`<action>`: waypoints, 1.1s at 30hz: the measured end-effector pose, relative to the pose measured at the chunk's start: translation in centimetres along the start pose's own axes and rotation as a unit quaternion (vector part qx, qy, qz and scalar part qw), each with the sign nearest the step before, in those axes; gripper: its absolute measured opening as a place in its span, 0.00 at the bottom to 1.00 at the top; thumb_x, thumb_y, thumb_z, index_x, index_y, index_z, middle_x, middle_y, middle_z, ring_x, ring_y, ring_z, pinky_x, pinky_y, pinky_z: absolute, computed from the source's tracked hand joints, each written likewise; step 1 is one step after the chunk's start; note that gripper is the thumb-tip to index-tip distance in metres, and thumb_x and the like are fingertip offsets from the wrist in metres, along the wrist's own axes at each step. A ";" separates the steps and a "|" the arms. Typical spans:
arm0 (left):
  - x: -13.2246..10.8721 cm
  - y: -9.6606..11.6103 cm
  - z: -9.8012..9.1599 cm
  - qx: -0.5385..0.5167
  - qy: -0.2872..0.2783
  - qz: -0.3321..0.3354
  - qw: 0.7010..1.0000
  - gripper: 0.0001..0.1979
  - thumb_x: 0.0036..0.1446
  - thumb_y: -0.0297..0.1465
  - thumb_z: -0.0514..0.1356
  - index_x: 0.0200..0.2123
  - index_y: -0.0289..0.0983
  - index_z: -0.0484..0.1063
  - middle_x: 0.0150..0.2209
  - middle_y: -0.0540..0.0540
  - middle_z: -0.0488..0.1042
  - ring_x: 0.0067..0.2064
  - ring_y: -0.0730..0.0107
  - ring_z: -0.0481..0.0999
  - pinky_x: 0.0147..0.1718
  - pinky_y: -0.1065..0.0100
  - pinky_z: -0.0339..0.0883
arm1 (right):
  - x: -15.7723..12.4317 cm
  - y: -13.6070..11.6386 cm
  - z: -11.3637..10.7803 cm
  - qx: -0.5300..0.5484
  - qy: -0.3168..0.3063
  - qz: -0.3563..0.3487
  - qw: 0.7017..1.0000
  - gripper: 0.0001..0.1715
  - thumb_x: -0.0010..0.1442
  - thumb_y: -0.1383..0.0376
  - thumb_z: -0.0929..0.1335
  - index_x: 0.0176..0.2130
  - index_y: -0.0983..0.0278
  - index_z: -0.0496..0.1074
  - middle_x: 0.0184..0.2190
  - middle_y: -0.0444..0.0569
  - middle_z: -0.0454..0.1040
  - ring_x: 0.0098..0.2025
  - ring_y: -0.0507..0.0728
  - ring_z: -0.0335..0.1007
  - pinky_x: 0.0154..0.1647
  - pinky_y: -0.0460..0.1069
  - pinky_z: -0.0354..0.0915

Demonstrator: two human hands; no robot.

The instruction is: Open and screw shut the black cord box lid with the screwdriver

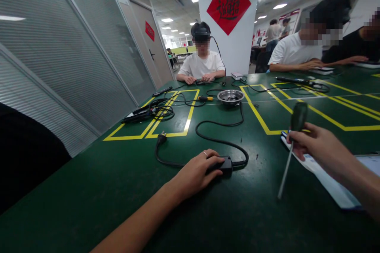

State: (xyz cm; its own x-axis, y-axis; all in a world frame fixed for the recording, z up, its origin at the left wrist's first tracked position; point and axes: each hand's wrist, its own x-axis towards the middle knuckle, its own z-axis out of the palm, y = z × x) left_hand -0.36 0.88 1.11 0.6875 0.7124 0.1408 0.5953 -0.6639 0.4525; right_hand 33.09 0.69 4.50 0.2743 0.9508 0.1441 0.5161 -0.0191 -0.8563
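My left hand [203, 170] rests on the table with its fingers wrapped over a small black box [227, 164] on a power cable, and part of the box is hidden under the palm. From the box's left side the cable runs to a plug [162, 137]. The other end [219, 139] curves back toward a metal bowl [230, 97]. My right hand [319, 144] grips a screwdriver [298, 118] by its dark handle, with the shaft pointing down and slightly left above the table. A few small dark screws [257, 157] lie between my hands.
A white and blue packet [323, 178] lies under my right forearm. A yellow-handled screwdriver [205, 98] is beside the bowl. Coiled black cables [163, 112] lie at the left. Yellow tape [166, 135] marks the green table. Other people sit across and at the right.
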 end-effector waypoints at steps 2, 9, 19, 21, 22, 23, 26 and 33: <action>0.0 -0.2 0.0 -0.007 -0.002 -0.001 1.000 0.18 0.62 0.32 0.58 0.55 0.44 0.64 0.55 0.45 0.64 0.52 0.61 0.68 0.52 0.59 0.64 | -0.8 -1.1 -0.7 0.064 0.040 -0.005 0.997 0.21 0.52 0.53 0.68 0.44 0.60 0.67 0.28 0.46 0.76 0.22 0.56 0.71 0.21 0.52 0.68; 0.1 -0.4 0.4 -0.018 -0.002 -0.003 1.000 0.18 0.62 0.32 0.58 0.55 0.44 0.64 0.55 0.45 0.64 0.53 0.62 0.68 0.53 0.59 0.64 | -3.2 -2.7 0.9 0.073 0.296 -0.130 0.944 0.08 0.57 0.58 0.67 0.37 0.59 0.68 0.28 0.44 0.71 0.25 0.53 0.70 0.28 0.52 0.68; 0.2 -0.4 0.4 -0.008 -0.008 0.008 1.000 0.18 0.63 0.31 0.57 0.56 0.44 0.63 0.56 0.45 0.62 0.53 0.60 0.67 0.53 0.57 0.64 | -2.5 -1.6 1.2 0.005 0.291 -0.145 0.946 0.04 0.54 0.65 0.69 0.31 0.65 0.71 0.24 0.44 0.73 0.23 0.50 0.71 0.22 0.44 0.66; 0.2 -0.4 0.4 -0.007 -0.007 0.012 1.000 0.18 0.63 0.31 0.57 0.56 0.44 0.63 0.56 0.45 0.62 0.53 0.60 0.67 0.53 0.56 0.64 | -2.6 -1.7 1.3 0.004 0.284 -0.144 0.948 0.03 0.54 0.66 0.68 0.30 0.65 0.71 0.23 0.44 0.73 0.23 0.50 0.71 0.23 0.44 0.66; 0.2 -0.4 0.4 -0.007 -0.005 0.013 1.000 0.18 0.63 0.31 0.57 0.56 0.44 0.63 0.56 0.45 0.62 0.53 0.60 0.67 0.53 0.56 0.64 | -2.7 -1.8 1.3 0.007 0.283 -0.141 0.949 0.03 0.54 0.66 0.68 0.31 0.64 0.71 0.24 0.44 0.73 0.23 0.50 0.71 0.23 0.44 0.66; 0.2 -0.3 0.4 -0.007 -0.004 0.014 1.000 0.18 0.63 0.31 0.57 0.56 0.44 0.63 0.56 0.45 0.62 0.53 0.60 0.67 0.53 0.57 0.64 | -2.8 -1.9 1.3 0.013 0.285 -0.137 0.949 0.03 0.54 0.66 0.69 0.31 0.64 0.71 0.24 0.44 0.73 0.23 0.50 0.71 0.23 0.44 0.66; 0.2 -0.2 0.3 -0.005 -0.005 0.016 1.000 0.18 0.63 0.30 0.57 0.56 0.44 0.63 0.56 0.45 0.62 0.53 0.60 0.67 0.53 0.57 0.64 | -2.9 -2.1 1.3 0.040 0.293 -0.118 0.948 0.04 0.53 0.66 0.69 0.32 0.64 0.71 0.25 0.44 0.73 0.23 0.51 0.71 0.20 0.44 0.66; 0.2 -0.3 0.2 -0.002 -0.006 0.016 1.000 0.18 0.63 0.31 0.57 0.56 0.44 0.63 0.56 0.45 0.63 0.53 0.60 0.67 0.53 0.57 0.64 | -3.6 -2.3 1.7 0.157 0.285 -0.094 0.941 0.10 0.53 0.61 0.70 0.35 0.62 0.69 0.27 0.43 0.75 0.23 0.54 0.73 0.24 0.50 0.72</action>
State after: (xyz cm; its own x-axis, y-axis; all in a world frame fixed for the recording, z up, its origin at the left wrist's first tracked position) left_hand -0.31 1.13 0.83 0.7107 0.6884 0.1449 0.5713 -0.6850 0.4521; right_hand 29.55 -2.14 5.15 0.6389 0.6061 0.4737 0.3589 0.3098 -0.8805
